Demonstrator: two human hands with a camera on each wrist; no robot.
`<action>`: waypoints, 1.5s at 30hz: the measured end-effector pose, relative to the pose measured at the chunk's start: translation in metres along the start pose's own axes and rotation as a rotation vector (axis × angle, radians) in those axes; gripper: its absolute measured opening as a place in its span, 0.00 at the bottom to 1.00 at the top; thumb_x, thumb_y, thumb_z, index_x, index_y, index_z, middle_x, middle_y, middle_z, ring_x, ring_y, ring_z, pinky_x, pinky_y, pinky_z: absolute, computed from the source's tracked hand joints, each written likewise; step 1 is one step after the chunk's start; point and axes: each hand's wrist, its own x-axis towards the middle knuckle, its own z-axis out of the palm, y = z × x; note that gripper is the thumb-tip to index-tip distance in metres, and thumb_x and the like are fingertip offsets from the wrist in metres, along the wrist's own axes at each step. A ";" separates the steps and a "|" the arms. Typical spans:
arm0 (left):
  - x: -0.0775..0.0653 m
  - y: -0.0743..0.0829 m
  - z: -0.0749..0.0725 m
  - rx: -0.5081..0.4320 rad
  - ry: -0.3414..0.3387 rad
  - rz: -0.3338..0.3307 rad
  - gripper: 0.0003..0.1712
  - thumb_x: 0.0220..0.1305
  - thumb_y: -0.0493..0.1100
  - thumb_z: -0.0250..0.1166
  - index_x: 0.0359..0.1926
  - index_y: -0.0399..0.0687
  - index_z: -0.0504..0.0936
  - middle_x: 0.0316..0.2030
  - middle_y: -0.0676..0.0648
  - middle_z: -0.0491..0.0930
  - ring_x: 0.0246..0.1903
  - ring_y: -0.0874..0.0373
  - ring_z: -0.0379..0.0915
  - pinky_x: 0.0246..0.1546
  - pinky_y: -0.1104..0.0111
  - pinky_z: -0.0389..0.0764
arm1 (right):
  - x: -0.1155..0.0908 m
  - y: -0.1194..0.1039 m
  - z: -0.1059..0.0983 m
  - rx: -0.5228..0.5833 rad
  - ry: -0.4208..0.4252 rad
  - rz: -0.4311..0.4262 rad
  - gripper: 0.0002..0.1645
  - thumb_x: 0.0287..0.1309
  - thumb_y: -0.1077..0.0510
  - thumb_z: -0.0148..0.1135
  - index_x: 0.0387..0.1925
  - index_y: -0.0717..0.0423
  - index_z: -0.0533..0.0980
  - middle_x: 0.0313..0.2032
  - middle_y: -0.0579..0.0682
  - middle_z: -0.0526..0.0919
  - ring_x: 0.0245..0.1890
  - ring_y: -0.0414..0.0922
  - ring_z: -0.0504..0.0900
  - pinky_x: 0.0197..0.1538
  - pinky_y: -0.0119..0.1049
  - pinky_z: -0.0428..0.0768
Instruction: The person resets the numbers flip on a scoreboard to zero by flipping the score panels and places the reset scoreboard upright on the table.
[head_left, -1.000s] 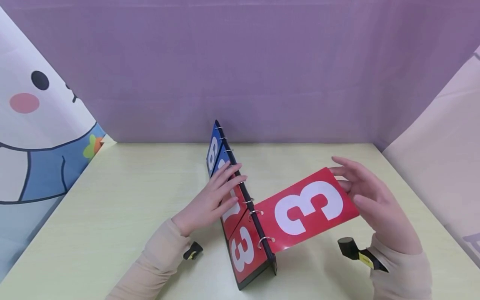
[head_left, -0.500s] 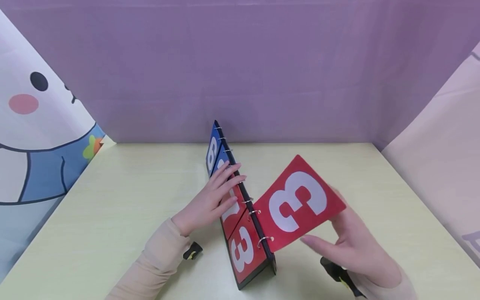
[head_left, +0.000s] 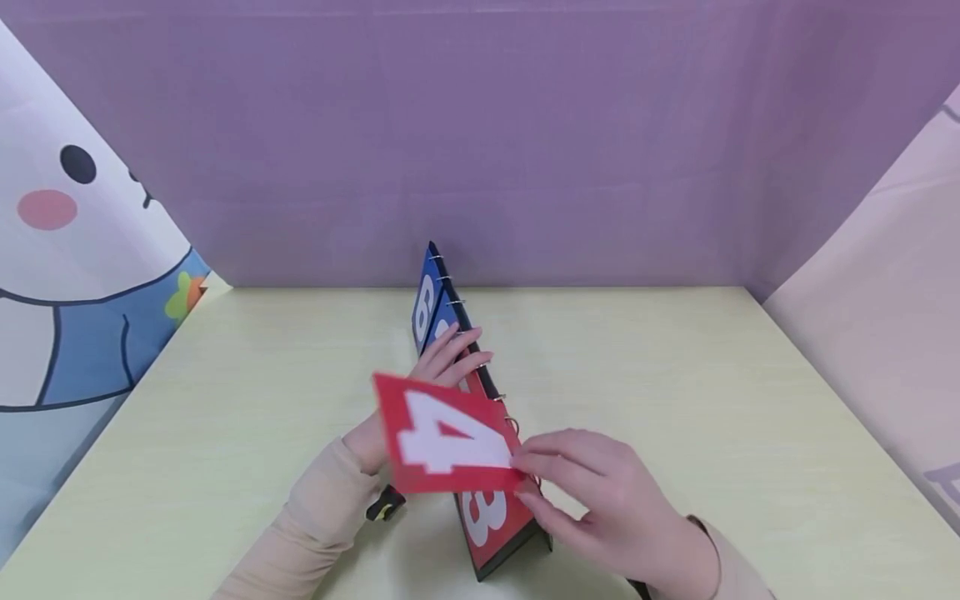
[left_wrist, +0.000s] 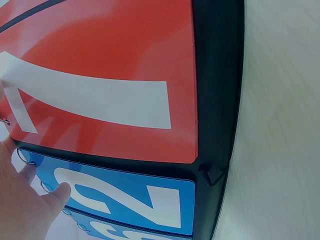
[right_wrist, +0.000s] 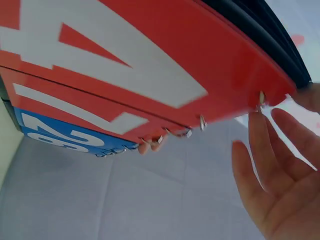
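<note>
A black tabletop flip scoreboard (head_left: 489, 385) stands with red and blue number cards on metal rings (right_wrist: 202, 123). A red card with a white 4 (head_left: 450, 437) hangs blurred in mid-flip over its left face, partly covering a red 3 card (head_left: 487, 517). At that card's ring edge the fingers and thumb of my right hand (head_left: 607, 500) touch it; in the right wrist view, this hand (right_wrist: 280, 185) has fairly straight fingers. My left hand (head_left: 444, 362) rests across the ridge with extended fingers, its back partly hidden by the 4 card. A blue 2 card (left_wrist: 125, 200) lies under one left fingertip.
The scoreboard stands on a pale wooden table (head_left: 300, 350). A blue 6 card (head_left: 425, 304) is at its far end. Behind the table hangs a purple cloth (head_left: 480, 142); a cartoon-printed cloth (head_left: 90, 250) is on the left and a pale one (head_left: 885, 275) on the right.
A red card standing out to the right with its 3 showing has swung over the ridge to the left, its 4 now facing up. The right hand followed it leftward; the left hand stayed put.
</note>
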 end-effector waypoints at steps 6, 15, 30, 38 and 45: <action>0.004 -0.011 0.004 0.062 0.065 0.147 0.53 0.38 0.45 0.76 0.66 0.51 0.59 0.67 0.41 0.55 0.69 0.44 0.47 0.60 0.52 0.68 | -0.001 -0.005 0.003 -0.166 0.031 -0.081 0.15 0.54 0.50 0.64 0.34 0.57 0.83 0.33 0.49 0.85 0.31 0.40 0.82 0.37 0.31 0.81; 0.001 0.009 -0.007 -0.022 -0.062 -0.104 0.33 0.61 0.44 0.61 0.67 0.48 0.62 0.71 0.43 0.52 0.71 0.43 0.41 0.57 0.52 0.71 | 0.006 -0.009 0.003 -0.293 -0.030 -0.330 0.12 0.59 0.53 0.60 0.33 0.55 0.84 0.32 0.47 0.86 0.31 0.40 0.82 0.40 0.33 0.80; -0.001 0.016 -0.008 -0.049 -0.090 -0.201 0.31 0.64 0.46 0.57 0.68 0.50 0.63 0.72 0.47 0.50 0.73 0.47 0.36 0.59 0.53 0.70 | 0.000 -0.012 -0.003 -0.285 -0.318 -0.290 0.12 0.63 0.53 0.55 0.38 0.49 0.84 0.36 0.43 0.85 0.40 0.39 0.79 0.52 0.36 0.75; -0.002 0.016 -0.008 -0.047 -0.097 -0.227 0.31 0.65 0.46 0.57 0.68 0.52 0.63 0.72 0.48 0.50 0.73 0.48 0.36 0.59 0.53 0.69 | 0.000 -0.013 0.000 -0.295 -0.352 -0.282 0.08 0.62 0.56 0.55 0.33 0.48 0.80 0.35 0.42 0.82 0.43 0.40 0.77 0.55 0.38 0.72; -0.001 0.017 -0.008 -0.036 -0.100 -0.219 0.29 0.66 0.46 0.55 0.67 0.50 0.64 0.73 0.49 0.49 0.74 0.48 0.35 0.65 0.48 0.58 | 0.001 -0.012 0.005 -0.271 -0.273 -0.292 0.14 0.64 0.56 0.49 0.24 0.48 0.76 0.31 0.41 0.79 0.43 0.41 0.78 0.55 0.38 0.71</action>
